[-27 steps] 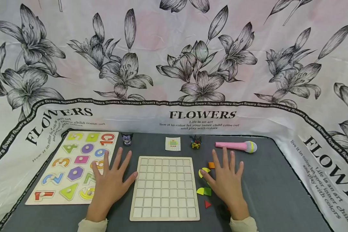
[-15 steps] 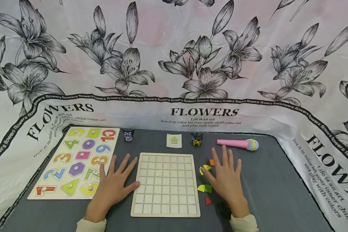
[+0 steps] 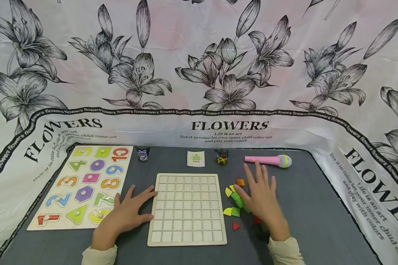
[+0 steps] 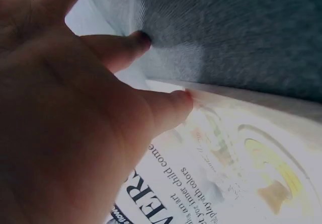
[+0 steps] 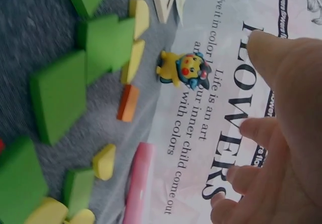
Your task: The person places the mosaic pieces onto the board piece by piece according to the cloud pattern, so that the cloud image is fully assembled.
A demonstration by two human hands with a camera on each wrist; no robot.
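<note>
A pale wooden grid board (image 3: pixel 187 209) lies in the middle of the head view. My left hand (image 3: pixel 121 219) is at its left side, fingers straight and spread, thumb and a fingertip right at the board's edge. Its outer edge overlaps a wooden number board (image 3: pixel 63 209); in the left wrist view, one fingertip of the left hand (image 4: pixel 75 118) is at a board's edge. Open and palm down, my right hand (image 3: pixel 263 198) hovers above coloured blocks, partly hiding them. Green blocks (image 5: pixel 58 98), yellow ones (image 5: pixel 142 20) and an orange block (image 5: pixel 128 103) appear in the right wrist view.
Along the back of the table are a small dark figurine (image 3: pixel 143 154), a pattern card (image 3: pixel 196 159), a yellow-and-black figurine (image 3: pixel 222 157) and a pink toy microphone (image 3: pixel 265 160). A flower-printed cloth (image 3: pixel 172 127) rises behind the grey table (image 3: pixel 318 221).
My left hand has turned rightward, its fingers leaving most of the number board for the grid board's edge. The right hand has shifted slightly, uncovering more green blocks. The head view has moved a little.
</note>
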